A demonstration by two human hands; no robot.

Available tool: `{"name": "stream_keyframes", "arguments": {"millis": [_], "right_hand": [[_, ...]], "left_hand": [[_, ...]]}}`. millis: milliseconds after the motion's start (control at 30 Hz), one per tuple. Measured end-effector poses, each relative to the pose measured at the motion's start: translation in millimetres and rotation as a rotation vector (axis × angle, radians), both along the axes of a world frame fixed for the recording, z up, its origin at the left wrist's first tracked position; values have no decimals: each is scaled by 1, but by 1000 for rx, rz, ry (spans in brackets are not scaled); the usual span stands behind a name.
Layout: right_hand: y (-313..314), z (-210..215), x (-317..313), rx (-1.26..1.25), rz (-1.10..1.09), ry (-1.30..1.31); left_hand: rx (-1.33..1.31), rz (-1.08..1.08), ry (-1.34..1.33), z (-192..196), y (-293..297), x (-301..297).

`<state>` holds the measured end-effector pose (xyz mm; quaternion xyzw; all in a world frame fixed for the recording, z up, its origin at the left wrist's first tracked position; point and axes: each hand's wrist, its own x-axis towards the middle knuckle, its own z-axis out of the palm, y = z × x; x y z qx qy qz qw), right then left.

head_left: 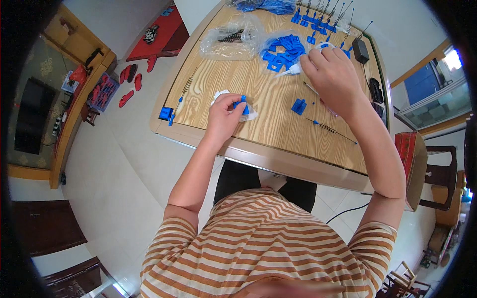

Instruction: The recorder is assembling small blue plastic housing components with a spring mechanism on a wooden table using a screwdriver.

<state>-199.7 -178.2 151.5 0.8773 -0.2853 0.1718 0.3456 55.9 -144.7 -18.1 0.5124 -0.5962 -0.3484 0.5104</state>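
My left hand pinches a small blue plastic piece above a crumpled white tissue near the table's front edge. Farther right, my right hand is closed around a small white bottle with a tapered nozzle. The nozzle points left and is apart from the blue piece. Most of the bottle is hidden by my fingers. Between the hands and nearer me, a loose blue plastic clip lies on the wood-grain table. A black spring on a thin rod rests below my right forearm.
A clear bag of blue pieces and a bag of black springs lie farther back. Several spring rods on blue bases stand along the far right. Another spring rod and a blue block sit at left. A black block stands right.
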Motion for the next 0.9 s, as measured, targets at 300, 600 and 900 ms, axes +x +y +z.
{"name": "stream_keyframes", "arguments": {"millis": [300,600,900], "right_hand": [[0,-44,-6,64,-94,-29],[23,-77,-45,238,-182,-154],[64,-61,-87,225,-289,-85]], "left_hand": [[72,-4,-18,-32,4,7],[27,-48,45,-33,8,-19],[100,-236,-29,-19,29,-65]]}}
